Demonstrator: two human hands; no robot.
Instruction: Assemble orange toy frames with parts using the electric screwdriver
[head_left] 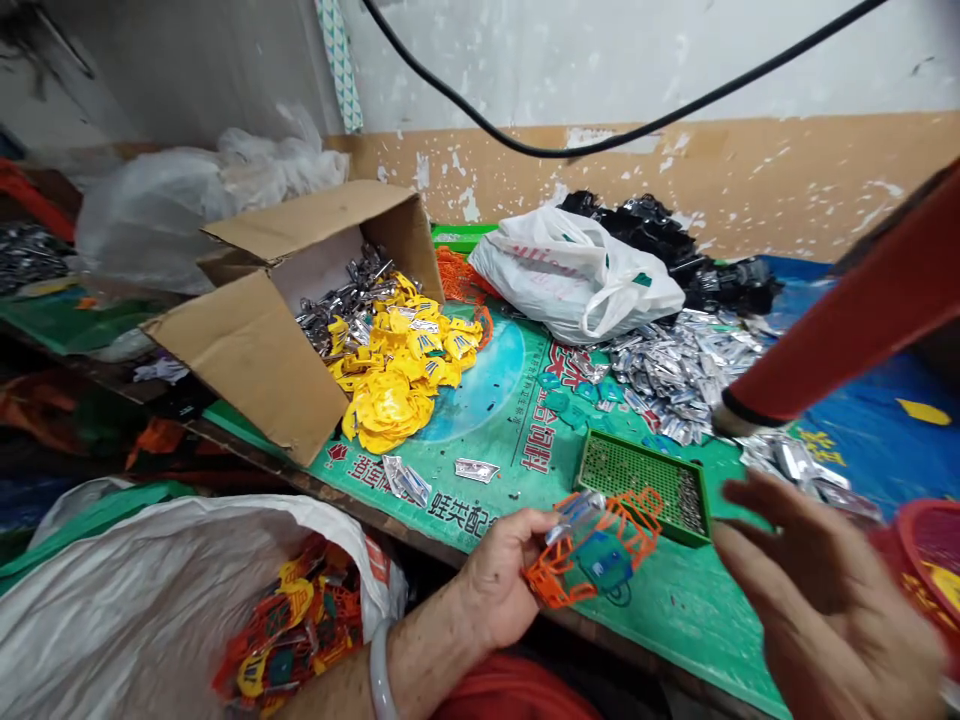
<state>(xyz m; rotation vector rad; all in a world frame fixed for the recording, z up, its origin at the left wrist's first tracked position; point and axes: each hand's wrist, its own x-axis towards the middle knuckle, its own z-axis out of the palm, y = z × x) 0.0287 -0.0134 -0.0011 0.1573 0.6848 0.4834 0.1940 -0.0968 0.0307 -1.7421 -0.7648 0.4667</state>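
Note:
My left hand [506,580] grips an orange openwork plastic frame [637,525] over the table's front edge. Inside the frame lie a clear teal part [604,562] and a silvery piece [576,515], the latter beside my thumb. Off to the right, my right hand [832,590] is raised and slightly blurred, with its fingers spread and nothing between them. Between the hands and a little behind them sits a green tray [645,480] with small metal pieces at its right end. Two flat silvery pieces [477,470] lie on the green sheet to the left.
A tipped cardboard box [255,350] spills yellow parts [390,400]. A white bag [570,270] lies behind silvery pieces [686,365]. A red post [847,300] slants in at right, above a red container [926,560]. A sack [172,590] of colored parts stands front left.

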